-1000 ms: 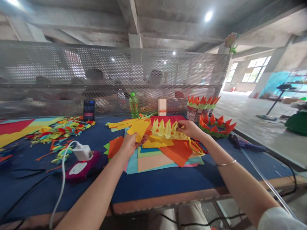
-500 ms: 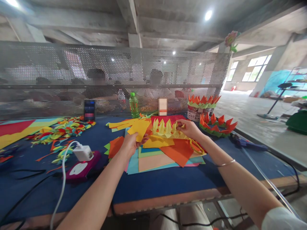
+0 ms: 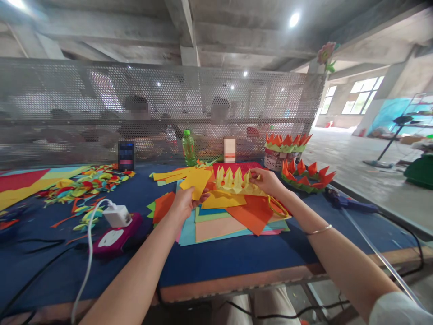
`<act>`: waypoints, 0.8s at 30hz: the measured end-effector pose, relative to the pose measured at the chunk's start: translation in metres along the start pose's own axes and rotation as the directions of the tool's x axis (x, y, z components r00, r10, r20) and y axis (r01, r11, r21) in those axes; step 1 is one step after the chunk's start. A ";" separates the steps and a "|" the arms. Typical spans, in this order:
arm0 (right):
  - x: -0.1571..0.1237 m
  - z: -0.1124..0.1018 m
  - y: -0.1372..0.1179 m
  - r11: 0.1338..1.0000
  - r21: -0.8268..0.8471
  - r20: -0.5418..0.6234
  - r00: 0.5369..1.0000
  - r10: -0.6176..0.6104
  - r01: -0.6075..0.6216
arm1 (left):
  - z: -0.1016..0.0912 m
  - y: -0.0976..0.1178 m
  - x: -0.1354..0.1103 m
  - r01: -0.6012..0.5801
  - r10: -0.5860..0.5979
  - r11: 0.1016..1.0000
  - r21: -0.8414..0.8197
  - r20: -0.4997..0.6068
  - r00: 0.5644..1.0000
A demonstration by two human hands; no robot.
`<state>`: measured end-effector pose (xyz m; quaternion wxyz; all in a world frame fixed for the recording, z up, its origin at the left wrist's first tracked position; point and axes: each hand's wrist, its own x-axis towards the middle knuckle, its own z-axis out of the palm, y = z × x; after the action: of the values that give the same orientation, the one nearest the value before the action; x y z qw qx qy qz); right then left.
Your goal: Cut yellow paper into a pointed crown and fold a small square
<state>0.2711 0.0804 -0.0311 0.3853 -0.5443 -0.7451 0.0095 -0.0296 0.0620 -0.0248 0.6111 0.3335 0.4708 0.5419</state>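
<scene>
Pinched in my left hand [image 3: 187, 202] is a yellow sheet of paper [image 3: 198, 180], raised over the paper pile. My right hand [image 3: 265, 181] is closed at the right end of a pale yellow folded-paper crown strip [image 3: 233, 183], whose points stand upright. Below the strip lie orange paper [image 3: 252, 214], more yellow paper [image 3: 223, 200] and a stack of coloured sheets [image 3: 216, 229]. Yellow scissor handles [image 3: 277, 206] show under my right wrist; the blades are hidden.
Right of my right hand are an orange-and-green paper crown [image 3: 307, 178], another on a round container [image 3: 279, 158], and a blue glue gun [image 3: 353, 203]. A green bottle [image 3: 188, 149] stands behind. Left lie folded paper pieces [image 3: 88, 185] and a purple power strip [image 3: 117, 237] with cables.
</scene>
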 end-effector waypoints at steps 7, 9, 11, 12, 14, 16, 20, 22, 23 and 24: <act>0.000 -0.002 -0.005 1.000 -0.009 0.007 1.000 0.008 -0.007 | -0.001 -0.001 0.001 -0.008 0.008 1.000 0.010 0.009 1.000; 0.000 -0.003 -0.006 1.000 -0.012 0.010 1.000 0.012 -0.012 | 0.000 0.000 0.001 0.000 0.000 1.000 0.006 0.017 1.000; -0.001 -0.003 -0.006 1.000 -0.014 0.011 1.000 0.017 -0.017 | 0.000 0.000 0.001 0.010 -0.010 1.000 0.002 0.015 1.000; -0.001 -0.003 -0.007 1.000 -0.015 0.011 1.000 0.019 -0.019 | 0.001 0.000 0.000 0.015 -0.015 1.000 0.000 0.010 1.000; -0.001 -0.003 -0.007 1.000 -0.017 0.008 1.000 0.022 -0.022 | 0.002 0.001 -0.001 0.023 -0.023 1.000 -0.004 -0.001 1.000; -0.001 -0.003 -0.007 1.000 -0.017 0.006 1.000 0.022 -0.021 | 0.002 0.002 -0.002 0.022 -0.022 1.000 -0.008 -0.010 1.000; -0.001 -0.002 -0.007 1.000 -0.013 0.014 1.000 0.017 -0.017 | 0.003 0.003 -0.005 0.002 -0.002 1.000 -0.002 -0.014 1.000; 0.000 -0.002 -0.006 1.000 -0.013 0.014 1.000 0.016 -0.016 | 0.003 0.003 -0.005 0.003 -0.003 1.000 0.004 -0.009 1.000; 0.000 -0.002 -0.006 1.000 -0.013 0.013 1.000 0.016 -0.016 | 0.003 0.003 -0.005 0.004 -0.004 1.000 0.006 -0.005 1.000; 0.000 -0.002 -0.006 1.000 -0.012 0.012 1.000 0.016 -0.015 | 0.002 0.002 -0.005 0.005 -0.005 1.000 0.008 -0.002 1.000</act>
<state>0.2679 0.0770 -0.0272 0.3774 -0.5523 -0.7433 0.0113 -0.0282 0.0582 -0.0208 0.6107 0.3343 0.4744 0.5387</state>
